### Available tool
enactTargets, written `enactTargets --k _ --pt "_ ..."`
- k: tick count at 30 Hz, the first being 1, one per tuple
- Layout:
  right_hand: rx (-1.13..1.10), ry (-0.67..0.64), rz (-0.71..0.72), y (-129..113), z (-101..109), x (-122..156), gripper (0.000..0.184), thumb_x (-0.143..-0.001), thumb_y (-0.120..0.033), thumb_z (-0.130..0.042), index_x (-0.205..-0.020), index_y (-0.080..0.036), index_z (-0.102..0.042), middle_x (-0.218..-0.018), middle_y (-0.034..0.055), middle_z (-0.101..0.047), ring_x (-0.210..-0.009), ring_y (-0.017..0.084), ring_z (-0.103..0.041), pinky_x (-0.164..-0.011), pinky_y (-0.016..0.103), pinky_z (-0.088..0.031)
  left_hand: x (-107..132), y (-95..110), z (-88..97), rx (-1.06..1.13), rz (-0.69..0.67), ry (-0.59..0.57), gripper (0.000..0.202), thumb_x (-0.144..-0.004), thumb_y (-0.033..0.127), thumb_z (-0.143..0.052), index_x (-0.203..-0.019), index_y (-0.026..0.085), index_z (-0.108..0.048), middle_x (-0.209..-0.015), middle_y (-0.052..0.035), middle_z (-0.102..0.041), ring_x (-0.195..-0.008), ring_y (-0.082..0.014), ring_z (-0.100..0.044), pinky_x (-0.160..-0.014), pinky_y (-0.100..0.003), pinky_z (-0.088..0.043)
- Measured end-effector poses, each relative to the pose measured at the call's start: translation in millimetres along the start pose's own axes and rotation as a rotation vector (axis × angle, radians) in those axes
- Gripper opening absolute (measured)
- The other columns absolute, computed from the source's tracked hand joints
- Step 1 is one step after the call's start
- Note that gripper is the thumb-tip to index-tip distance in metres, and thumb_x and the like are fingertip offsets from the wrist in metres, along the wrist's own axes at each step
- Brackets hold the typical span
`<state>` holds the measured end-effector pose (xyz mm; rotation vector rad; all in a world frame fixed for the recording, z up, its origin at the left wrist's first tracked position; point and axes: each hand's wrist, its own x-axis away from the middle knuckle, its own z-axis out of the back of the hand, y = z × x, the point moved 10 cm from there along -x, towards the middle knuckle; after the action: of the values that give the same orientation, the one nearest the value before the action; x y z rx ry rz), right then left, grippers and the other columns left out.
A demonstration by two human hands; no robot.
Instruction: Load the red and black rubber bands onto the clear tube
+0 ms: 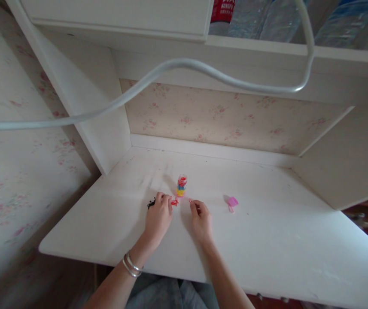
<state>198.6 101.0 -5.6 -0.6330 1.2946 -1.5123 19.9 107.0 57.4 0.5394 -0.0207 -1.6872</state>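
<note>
My left hand (158, 216) rests on the white desk (267, 240), fingers curled, with small red bands (174, 201) at its fingertips and a small black band (151, 203) just to its left. My right hand (200, 219) lies close beside it, fingers pinched on a small red band (190, 200). Just beyond both hands stands a small clear jar (181, 185) filled with coloured bands in red, blue and yellow. A pink lid (232, 202) lies on the desk to the right of my right hand.
A white cable (171, 66) loops across the view above the desk. White shelf panels (103, 124) flank the desk at left and right. Plastic bottles (251, 17) stand on the shelf overhead. Floral wallpaper (222, 116) covers the back wall.
</note>
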Motion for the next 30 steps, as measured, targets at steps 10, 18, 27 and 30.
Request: enactTargets --k 10,18,27,30 --pt "-0.047 -0.021 -0.027 -24.2 7.0 -24.5 0.036 -0.081 -0.049 -0.051 -0.086 -0.016 -0.066 -0.076 0.0037 -0.064 -0.062 0.014 -0.053 -0.057 0.024 -0.041 58.9 -38.8 -23.2 0.481 0.113 -0.087 0.023 -0.093 0.032 -0.034 -0.094 0.021 -0.054 -0.087 -0.0042 -0.068 -0.078 -0.0168 -0.066 -0.066 -0.026 -0.047" --pt "0.255 -0.060 0.300 -115.7 0.9 -65.2 0.027 -0.084 -0.035 -0.045 -0.084 -0.019 -0.067 -0.078 0.0035 -0.065 -0.064 0.014 -0.053 -0.063 0.026 -0.041 58.1 -46.5 -21.6 0.647 0.184 -0.134 0.028 -0.091 0.040 -0.037 -0.096 0.020 -0.057 -0.095 -0.0053 -0.068 -0.067 -0.0141 -0.063 -0.061 -0.025 -0.047" --pt "0.362 -0.139 0.280 -114.2 -24.0 -77.3 0.024 -0.078 -0.027 -0.046 -0.080 -0.019 -0.069 -0.080 0.0028 -0.067 -0.070 0.015 -0.057 -0.068 0.026 -0.041 60.8 -55.9 -21.3 0.727 0.266 -0.151 0.032 -0.089 0.046 -0.040 -0.099 0.020 -0.057 -0.095 -0.0053 -0.067 -0.062 -0.0137 -0.059 -0.061 -0.026 -0.047" --pt "0.362 -0.117 0.277 -114.3 -22.8 -78.2 0.025 -0.079 -0.028 -0.047 -0.082 -0.019 -0.070 -0.081 0.0032 -0.067 -0.069 0.015 -0.056 -0.067 0.027 -0.041 60.4 -55.0 -20.3 0.729 0.262 -0.159 0.033 -0.089 0.046 -0.039 -0.099 0.020 -0.057 -0.095 -0.0056 -0.067 -0.062 -0.0140 -0.059 -0.058 -0.026 -0.046"
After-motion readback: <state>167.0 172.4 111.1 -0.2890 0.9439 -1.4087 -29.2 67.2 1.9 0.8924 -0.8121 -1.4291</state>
